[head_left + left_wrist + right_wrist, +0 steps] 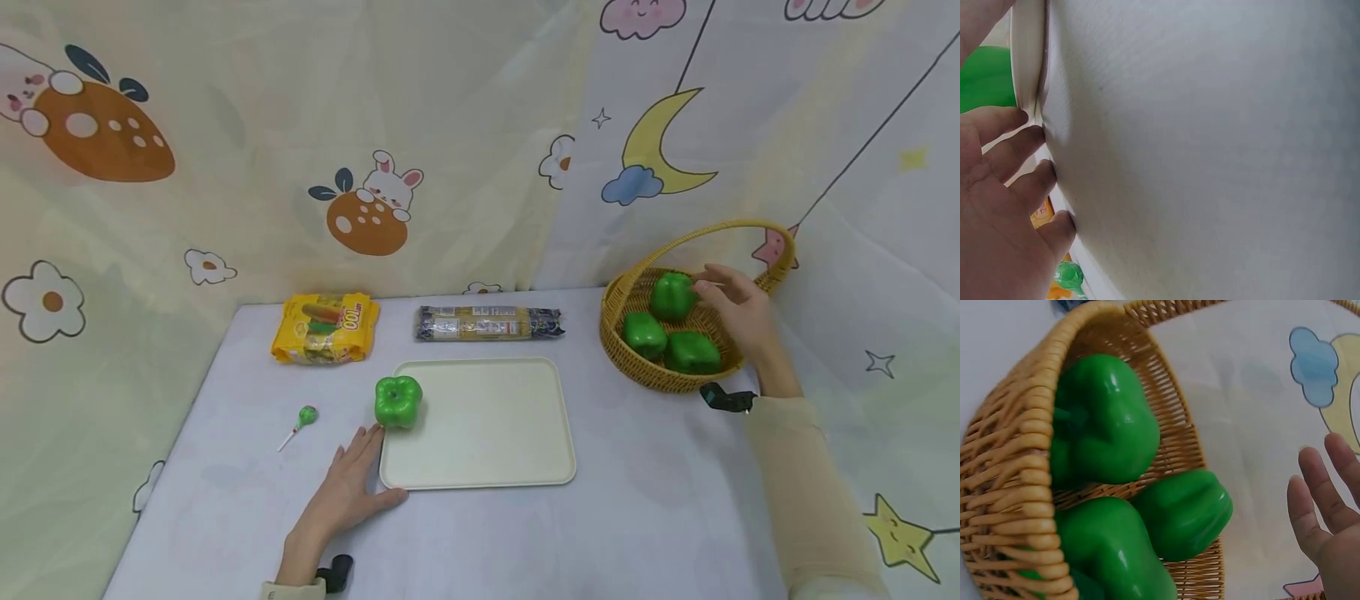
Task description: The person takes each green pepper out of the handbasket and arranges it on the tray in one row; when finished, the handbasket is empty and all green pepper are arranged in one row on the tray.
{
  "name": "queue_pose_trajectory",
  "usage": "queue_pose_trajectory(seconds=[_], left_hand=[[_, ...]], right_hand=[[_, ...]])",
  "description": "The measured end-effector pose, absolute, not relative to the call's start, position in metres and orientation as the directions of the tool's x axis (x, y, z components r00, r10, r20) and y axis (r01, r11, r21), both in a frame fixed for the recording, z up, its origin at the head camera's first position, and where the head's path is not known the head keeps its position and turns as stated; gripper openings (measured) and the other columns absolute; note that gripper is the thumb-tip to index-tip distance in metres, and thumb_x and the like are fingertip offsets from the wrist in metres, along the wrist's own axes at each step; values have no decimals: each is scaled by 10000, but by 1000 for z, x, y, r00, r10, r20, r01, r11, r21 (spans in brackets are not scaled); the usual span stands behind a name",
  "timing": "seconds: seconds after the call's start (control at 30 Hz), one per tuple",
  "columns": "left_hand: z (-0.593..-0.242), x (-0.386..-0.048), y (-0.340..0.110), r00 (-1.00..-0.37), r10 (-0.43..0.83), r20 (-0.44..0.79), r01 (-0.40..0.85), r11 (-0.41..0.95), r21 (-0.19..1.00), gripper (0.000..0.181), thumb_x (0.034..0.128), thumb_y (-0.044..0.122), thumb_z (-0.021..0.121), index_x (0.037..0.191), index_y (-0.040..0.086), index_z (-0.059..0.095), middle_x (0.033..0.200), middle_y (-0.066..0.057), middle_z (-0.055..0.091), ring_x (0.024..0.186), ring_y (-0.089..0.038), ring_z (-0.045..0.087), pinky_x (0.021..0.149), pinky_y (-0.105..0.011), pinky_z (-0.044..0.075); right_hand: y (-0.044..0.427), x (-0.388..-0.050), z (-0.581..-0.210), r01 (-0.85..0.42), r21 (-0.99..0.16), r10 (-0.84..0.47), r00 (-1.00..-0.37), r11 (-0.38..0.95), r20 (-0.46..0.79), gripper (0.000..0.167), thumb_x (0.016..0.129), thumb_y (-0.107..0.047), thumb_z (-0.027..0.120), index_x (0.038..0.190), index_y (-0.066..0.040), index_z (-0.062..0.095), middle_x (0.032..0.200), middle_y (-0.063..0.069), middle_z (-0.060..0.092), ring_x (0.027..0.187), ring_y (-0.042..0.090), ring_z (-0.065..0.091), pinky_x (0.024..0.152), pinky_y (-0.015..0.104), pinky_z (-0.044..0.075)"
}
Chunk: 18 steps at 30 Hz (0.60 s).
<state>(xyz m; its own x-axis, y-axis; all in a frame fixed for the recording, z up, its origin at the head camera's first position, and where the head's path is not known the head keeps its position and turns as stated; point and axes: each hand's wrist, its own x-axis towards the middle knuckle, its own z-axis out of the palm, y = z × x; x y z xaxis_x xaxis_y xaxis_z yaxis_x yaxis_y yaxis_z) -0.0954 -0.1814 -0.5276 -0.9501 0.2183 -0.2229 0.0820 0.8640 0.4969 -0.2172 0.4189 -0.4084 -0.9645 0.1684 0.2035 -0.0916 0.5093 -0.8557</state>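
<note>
My left hand lies with spread fingers at the lower left corner of the cream tray, its fingertips touching the tray's edge. One green pepper sits on the tray's left edge, just above those fingertips. In the wicker basket at the right are three green peppers, the rear one nearest my right hand. That hand is over the basket's right side with fingers extended, holding nothing. The right wrist view shows the peppers inside the basket and the relaxed fingers apart from them.
A yellow snack packet lies at the back left, with a green lollipop in front of it. Behind the tray is a long wrapped packet. The basket's arched handle rises near the right hand. A patterned cloth hangs behind the table.
</note>
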Motion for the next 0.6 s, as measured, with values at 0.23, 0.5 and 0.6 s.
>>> queue_pose_trajectory(seconds=[0.23,0.5,0.6], left_hand=[[-530,-96,-181,-950,217,-225,78,862,501,1134,743,604,803,1594,85,261,1668,-157,261,1571,-397,149,1273,-650,120],[-532,-97,-182,-953,214,-213,84,865,494,1142,730,625,801,1593,95,272,1667,-149,272,1569,-399,159,1271,-655,127],[-531,-96,-182,-952,217,-215,86,866,492,1138,731,626,800,1591,92,279,1665,-152,277,1567,-403,165,1267,-661,133]], right_hand=[[426,-232,-405,-76,-889,208,-960,453,188,540,1003,-390,587,1487,-176,480,1209,-191,631,942,-90,645,785,32,534],[433,-252,-408,22,-877,217,-972,481,95,619,988,-485,569,1525,-210,430,1210,-215,589,963,-77,619,844,89,510],[436,-261,-411,107,-844,229,-973,526,20,702,962,-586,545,1559,-259,372,1366,-92,545,1024,-38,581,1055,302,480]])
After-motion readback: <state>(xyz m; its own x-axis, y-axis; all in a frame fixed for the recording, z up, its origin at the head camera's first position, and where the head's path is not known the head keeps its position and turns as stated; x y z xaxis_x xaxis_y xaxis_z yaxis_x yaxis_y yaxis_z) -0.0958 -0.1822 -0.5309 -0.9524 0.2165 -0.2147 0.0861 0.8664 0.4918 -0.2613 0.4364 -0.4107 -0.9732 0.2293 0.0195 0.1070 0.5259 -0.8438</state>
